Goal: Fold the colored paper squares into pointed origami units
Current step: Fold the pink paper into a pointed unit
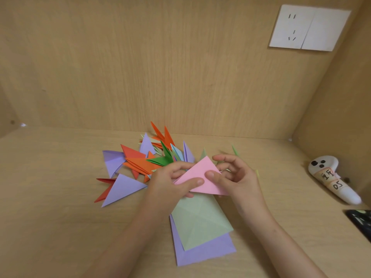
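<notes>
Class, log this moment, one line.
left hand, right hand pinch pink folded paper triangle | pale green paper square waiting | colored pointed units behind

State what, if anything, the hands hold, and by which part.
Both hands hold the pink folded paper: the left hand pinches its lower left part, thumb on top; the right hand pinches its right side, thumb on top.

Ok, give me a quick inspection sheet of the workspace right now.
Surface: light wooden desktop.
Job's things: pink folded paper triangle held up; pale green creased square sheet lying on lilac paper sheet; pile of folded pointed paper units behind.
Clutter: white labelled handheld controller, black object at right edge.
Grippers: left hand and right hand both pinch the pink triangle.
Cables: nothing seen.
Surroundings: wooden back wall, white wall socket plate.
</notes>
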